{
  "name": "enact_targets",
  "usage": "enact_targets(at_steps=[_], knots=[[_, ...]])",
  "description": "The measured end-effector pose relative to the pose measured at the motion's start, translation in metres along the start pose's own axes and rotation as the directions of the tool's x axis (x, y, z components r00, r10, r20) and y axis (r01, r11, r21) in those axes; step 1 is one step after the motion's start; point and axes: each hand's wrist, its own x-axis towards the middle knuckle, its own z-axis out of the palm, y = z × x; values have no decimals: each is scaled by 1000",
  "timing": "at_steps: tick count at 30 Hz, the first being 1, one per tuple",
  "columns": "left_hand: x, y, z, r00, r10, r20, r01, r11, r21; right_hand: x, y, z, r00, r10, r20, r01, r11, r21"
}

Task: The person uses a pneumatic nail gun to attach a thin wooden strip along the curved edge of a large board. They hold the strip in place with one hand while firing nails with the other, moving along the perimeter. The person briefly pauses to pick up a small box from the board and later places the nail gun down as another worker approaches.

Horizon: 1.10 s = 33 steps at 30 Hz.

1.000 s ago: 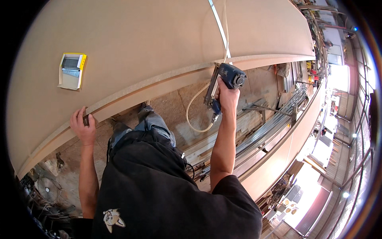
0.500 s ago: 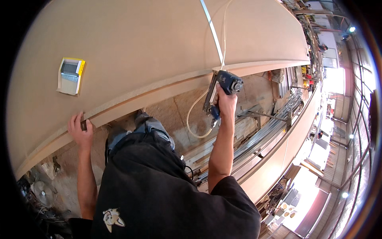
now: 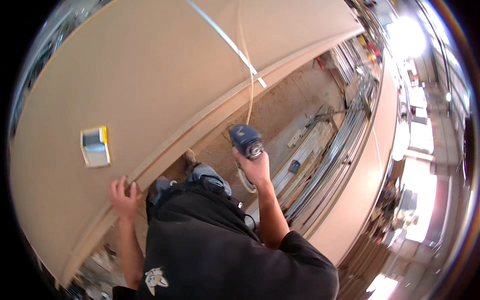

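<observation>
My right hand (image 3: 256,170) grips a dark blue air nail gun (image 3: 246,140), held over the gap between my body and the board's edge. The gun is apart from the edge, and a pale air hose (image 3: 250,97) runs from the board down toward it. My left hand (image 3: 124,202) rests on the light wooden strip (image 3: 187,127) along the near edge of a large brown board (image 3: 150,70). Its fingers and thumb close around a small dark piece I cannot make out. An open yellow-and-white box (image 3: 96,158) with grey metal strips in it lies on the board near this hand.
A pale metal strip (image 3: 227,42) crosses the board and juts past its edge. To the right, long metal bars (image 3: 330,170) and timber pieces lie beside another long brown panel (image 3: 357,185). My foot (image 3: 190,157) is on the dusty floor below the edge.
The nail gun has come away from the strip at the board's edge, back toward my body. My left hand stays at the edge. The whole view has turned and shifted.
</observation>
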Motion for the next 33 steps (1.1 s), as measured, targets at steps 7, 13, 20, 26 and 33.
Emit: enact_targets(at_steps=[7, 13, 20, 26, 33], knots=[[44, 30, 29, 898, 412, 157, -429, 899, 92, -82, -15, 69, 962, -270, -45, 245, 923, -296], [54, 27, 7, 715, 648, 264, -670, 742, -7, -192, -36, 110, 970, -177, -169, 146, 972, -182], [49, 18, 5, 636, 733, 239, -740, 668, -80, -336, -18, 128, 909, -275, -312, 271, 961, -58], [7, 31, 11, 443, 866, 229, -749, 499, -436, -418, -22, 140, 835, -92, -542, 251, 941, 227], [-80, 97, 6, -85, 996, -19, -839, -82, -539, -503, -7, 152, 444, 436, -783, 304, 748, 589]])
